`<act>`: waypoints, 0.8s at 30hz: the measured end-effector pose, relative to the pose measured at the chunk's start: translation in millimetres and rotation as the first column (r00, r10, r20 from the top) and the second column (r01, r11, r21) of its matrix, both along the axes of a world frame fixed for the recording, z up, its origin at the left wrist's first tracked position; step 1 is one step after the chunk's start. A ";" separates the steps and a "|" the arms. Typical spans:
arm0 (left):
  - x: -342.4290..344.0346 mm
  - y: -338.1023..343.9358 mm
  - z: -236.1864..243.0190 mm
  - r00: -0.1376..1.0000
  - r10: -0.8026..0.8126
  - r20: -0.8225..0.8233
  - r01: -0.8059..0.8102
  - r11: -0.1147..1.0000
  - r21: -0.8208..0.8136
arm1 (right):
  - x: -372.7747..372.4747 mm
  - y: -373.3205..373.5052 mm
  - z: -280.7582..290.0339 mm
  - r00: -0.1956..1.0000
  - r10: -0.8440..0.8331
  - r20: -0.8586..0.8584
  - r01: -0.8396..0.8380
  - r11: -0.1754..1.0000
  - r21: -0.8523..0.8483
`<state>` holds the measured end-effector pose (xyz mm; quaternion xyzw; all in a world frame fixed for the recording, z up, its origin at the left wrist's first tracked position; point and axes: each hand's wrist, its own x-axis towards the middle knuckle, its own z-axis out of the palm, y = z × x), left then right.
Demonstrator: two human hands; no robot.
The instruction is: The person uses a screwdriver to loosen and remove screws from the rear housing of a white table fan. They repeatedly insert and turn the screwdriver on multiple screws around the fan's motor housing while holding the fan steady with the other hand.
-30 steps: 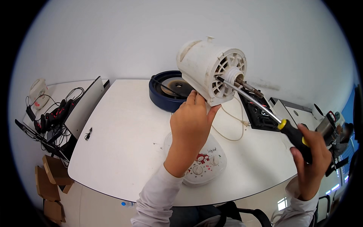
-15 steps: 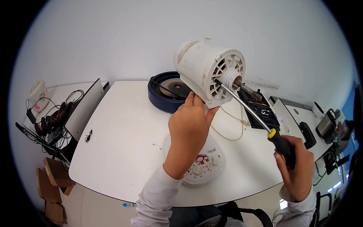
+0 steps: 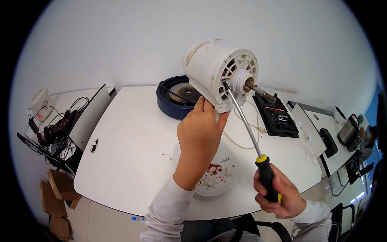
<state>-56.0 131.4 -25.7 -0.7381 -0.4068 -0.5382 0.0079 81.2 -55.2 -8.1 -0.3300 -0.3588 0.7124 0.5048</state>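
My left hand [image 3: 198, 135] grips the underside of a white cylindrical motor housing [image 3: 205, 68], held up above the table. Its right end has a slotted grille around a threaded collar, with a grimy metal shaft [image 3: 263, 93] sticking out. My right hand [image 3: 282, 191] is closed on the black-and-yellow handle of a long screwdriver [image 3: 250, 133], whose tip is at the grille beside the collar. Behind my left wrist lies a white plastic base [image 3: 224, 184] with two knobs and a printed pattern.
A white table [image 3: 117, 161] holds a dark blue round appliance part [image 3: 167, 104], a pale cord [image 3: 238, 145] and an open black tool case [image 3: 281, 127]. At left are cable-covered equipment [image 3: 64, 125] and cardboard boxes [image 3: 52, 199]. At far right, a person [image 3: 367, 145] is near a metal appliance [image 3: 348, 133].
My right hand and the screwdriver handle have swung down and to the left, steepening the screwdriver's angle. The motor housing has shifted slightly left with my left hand.
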 end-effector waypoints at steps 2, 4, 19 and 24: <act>-0.3 -1.7 0.8 1.000 -0.019 0.013 0.019 1.000 -0.001 | -6.5 0.4 -12.1 0.999 -0.015 -0.049 0.016 0.999 0.031; -1.1 -2.8 0.6 1.000 -0.016 0.011 0.016 1.000 0.002 | -16.0 2.5 -22.6 0.998 -0.038 -0.043 0.041 0.997 0.064; -4.0 -6.3 4.6 0.997 0.001 -0.079 -0.007 0.998 -0.069 | -47.6 5.5 -35.2 0.993 -0.102 -0.061 0.109 0.987 0.116; -5.2 -6.5 6.1 0.995 -0.010 -0.098 0.003 0.997 -0.072 | -18.4 1.8 -20.9 0.959 -0.238 0.153 0.214 0.964 0.159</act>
